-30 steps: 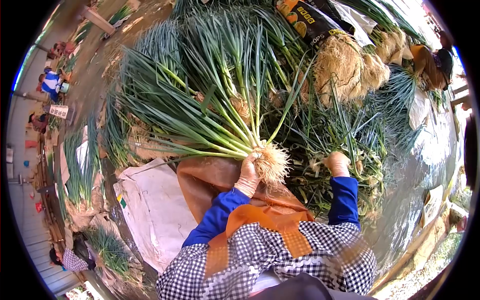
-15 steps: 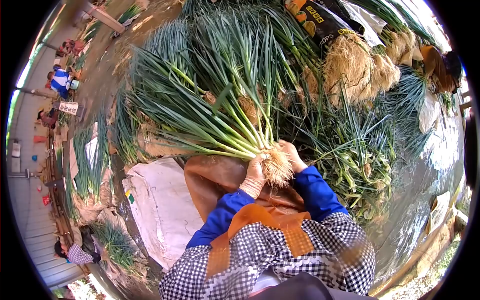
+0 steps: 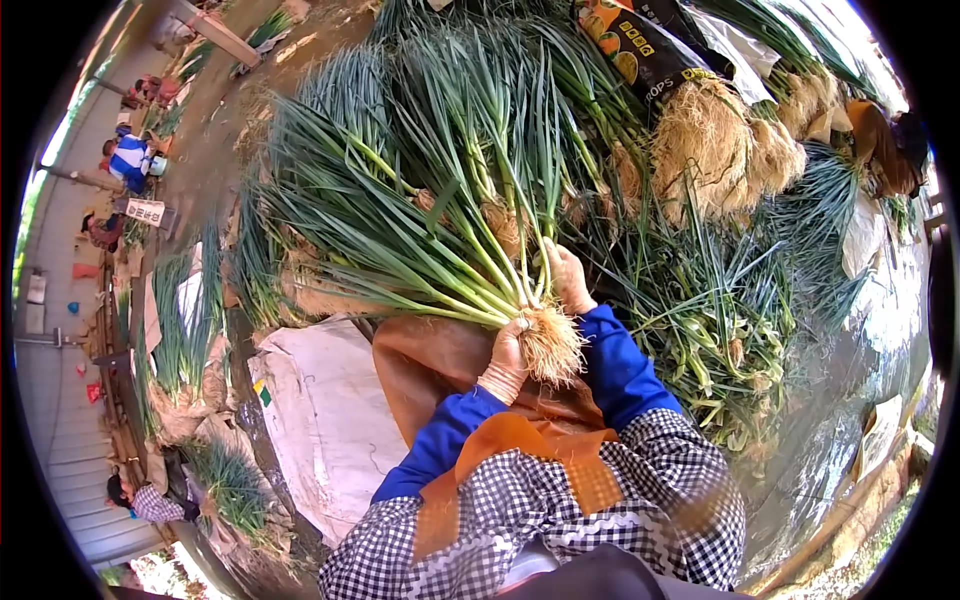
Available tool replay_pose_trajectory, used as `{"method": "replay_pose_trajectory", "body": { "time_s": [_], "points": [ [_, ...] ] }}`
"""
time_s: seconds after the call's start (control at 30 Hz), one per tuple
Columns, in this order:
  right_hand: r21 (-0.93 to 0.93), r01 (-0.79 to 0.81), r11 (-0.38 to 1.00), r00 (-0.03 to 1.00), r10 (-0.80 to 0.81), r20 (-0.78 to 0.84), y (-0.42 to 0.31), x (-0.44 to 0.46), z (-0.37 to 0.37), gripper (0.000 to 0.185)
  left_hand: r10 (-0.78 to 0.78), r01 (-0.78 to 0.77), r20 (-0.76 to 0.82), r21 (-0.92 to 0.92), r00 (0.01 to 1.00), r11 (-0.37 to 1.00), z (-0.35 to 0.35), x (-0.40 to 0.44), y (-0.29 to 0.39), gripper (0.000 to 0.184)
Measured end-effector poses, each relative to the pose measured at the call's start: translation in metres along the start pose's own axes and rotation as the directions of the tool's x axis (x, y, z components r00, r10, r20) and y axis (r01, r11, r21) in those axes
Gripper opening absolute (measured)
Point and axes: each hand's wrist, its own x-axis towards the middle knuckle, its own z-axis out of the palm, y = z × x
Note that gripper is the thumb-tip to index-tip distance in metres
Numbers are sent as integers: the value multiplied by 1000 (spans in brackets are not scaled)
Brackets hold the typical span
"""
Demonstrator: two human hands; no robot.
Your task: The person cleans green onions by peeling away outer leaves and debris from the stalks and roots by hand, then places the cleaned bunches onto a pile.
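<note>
A fanned bunch of green onions (image 3: 490, 285) is in front of my body, with its pale roots (image 3: 551, 345) toward me and its dark green leaves pointing away. My left hand (image 3: 508, 352) is closed around the bunch from the left, just above the roots. On the right edge of the bunch, my right hand (image 3: 568, 278) has its fingers bent against a stalk a little above the roots. Its fingertips are partly hidden. Under the bunch, a brown apron (image 3: 430, 360) covers my lap.
More green onions (image 3: 430, 90) lie in a heap ahead. Loose trimmed leaves (image 3: 700, 350) are piled to my right, below a large root bundle (image 3: 705, 145) and a black printed bag (image 3: 640, 50). A white sack (image 3: 325, 410) lies on my left. Several people (image 3: 130, 160) sit farther left.
My right hand has moved up from beside the roots to the stalks on the right edge. My left hand keeps its hold on the bunch.
</note>
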Motion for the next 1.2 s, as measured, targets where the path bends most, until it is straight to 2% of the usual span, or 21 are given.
{"method": "replay_pose_trajectory", "body": {
  "time_s": [0.07, 0.13, 0.27, 0.33, 0.4, 0.43, 0.5, 0.57, 0.6, 0.67, 0.73, 0.77, 0.8, 0.87, 0.9, 0.93, 0.97, 1.03, 1.07, 1.1, 1.2],
  "points": [
    [-400, 63, 914, 958, -168, -231, 2, -26, -3, 39, -12, 14, 58, -35, 998, 999, 1, -3, 3, 30],
    [-772, 256, 581, 952, -289, 98, 4, -62, -24, 39, 14, -15, -31, -25, 999, 1000, 15, -8, 3, 32],
    [-343, 35, 939, 984, -92, -151, -34, -108, -104, 36, 29, -30, 5, 86, 1000, 996, 9, -3, 5, 30],
    [-786, -23, 618, 986, -117, -121, -6, -86, -170, 33, 13, -14, 22, 36, 1000, 999, -7, 3, 6, 30],
    [-991, -118, 67, 992, 53, -114, -8, -79, -185, 35, -10, 11, 44, -18, 999, 1000, -5, 3, 5, 31],
    [-990, -15, 143, 996, -89, -28, -4, -75, -178, 37, -8, 8, 44, 6, 999, 1000, -3, 5, 5, 31],
    [-771, 201, 604, 973, -34, 227, -27, -67, -134, 41, 6, -7, 23, 49, 1000, 999, 1, -1, 6, 32],
    [-23, 79, 997, 938, -66, 340, -18, -76, -87, 42, 24, -28, 54, 76, 998, 997, -1, 2, 5, 35],
    [177, -2, 984, 929, -64, 365, -34, -82, -70, 41, 17, -22, 92, 56, 996, 998, -4, 5, 5, 36],
    [-52, 131, 990, 929, -104, 354, 0, -69, -49, 40, -6, 2, 75, 45, 997, 999, -14, 11, 6, 36],
    [-683, 278, 675, 919, 19, 393, -44, -83, -52, 40, -76, 74, 52, 38, 996, 997, -18, 8, 8, 37],
    [-658, 397, 640, 905, -150, 399, -28, -83, -56, 42, -90, 84, 76, 77, 993, 993, -2, 1, 11, 37],
    [-631, 201, 749, 942, 30, 334, -36, -87, -54, 43, -103, 91, 103, 114, 989, 989, 12, -5, 13, 37],
    [-255, -82, 964, 916, 173, 362, -60, -105, -65, 45, -103, 87, 118, 135, 988, 987, -2, -2, 15, 37],
    [-254, -218, 942, 758, 327, 564, -87, -108, -88, 45, -99, 87, 108, 110, 989, 990, 4, -5, 15, 37],
    [22, -299, 954, 719, 210, 662, -89, -110, -112, 43, -76, 64, 84, 134, 994, 989, 8, -3, 18, 37],
    [52, -131, 990, 877, 91, 471, -98, -117, -133, 40, -58, 50, 86, 100, 995, 994, 6, -3, 22, 36],
    [163, -114, 980, 980, 84, 179, -107, -122, -179, 34, -72, 66, 93, 65, 993, 996, 5, -8, 29, 35],
    [91, -245, 965, 959, 228, 166, -110, -122, -208, 34, -74, 67, 98, 68, 992, 995, 2, -6, 30, 35],
    [58, -280, 958, 948, 286, -143, -76, -115, -233, 28, -70, 63, 101, 73, 992, 995, -3, -4, 30, 35],
    [439, -106, 892, 857, 306, -415, -15, -106, -334, 32, -50, 41, 128, 72, 991, 997, -2, -5, 32, 35]
  ]
}}
